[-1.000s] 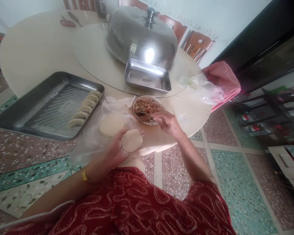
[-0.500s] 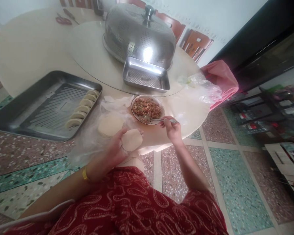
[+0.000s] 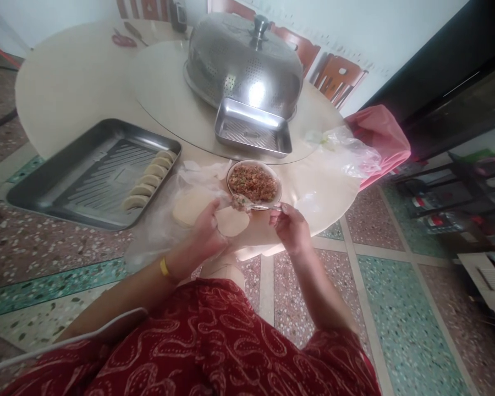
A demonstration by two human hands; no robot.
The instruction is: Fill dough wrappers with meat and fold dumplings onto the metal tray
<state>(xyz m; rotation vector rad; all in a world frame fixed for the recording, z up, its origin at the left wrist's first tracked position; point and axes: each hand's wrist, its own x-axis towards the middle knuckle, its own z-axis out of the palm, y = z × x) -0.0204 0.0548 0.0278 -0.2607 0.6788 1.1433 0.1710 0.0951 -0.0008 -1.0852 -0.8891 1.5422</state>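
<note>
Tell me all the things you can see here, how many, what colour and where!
dumpling wrapper: 1, pale, in left hand
spoon: 1, metal, loaded with filling, over wrapper
filling bowl: 1, brown mince, table edge
wrapper stack: 1, pale, on clear plastic beside bowl
big tray: 1, steel, left of table
folded dumplings: about 5, pale, in a row on tray's right side
small tray: 1, steel, on turntable
dome cover: 1, steel, on turntable
pink bag: 1, table's right edge
scissors: 1, red, far side
left hand: holds wrapper
right hand: holds spoon
</note>
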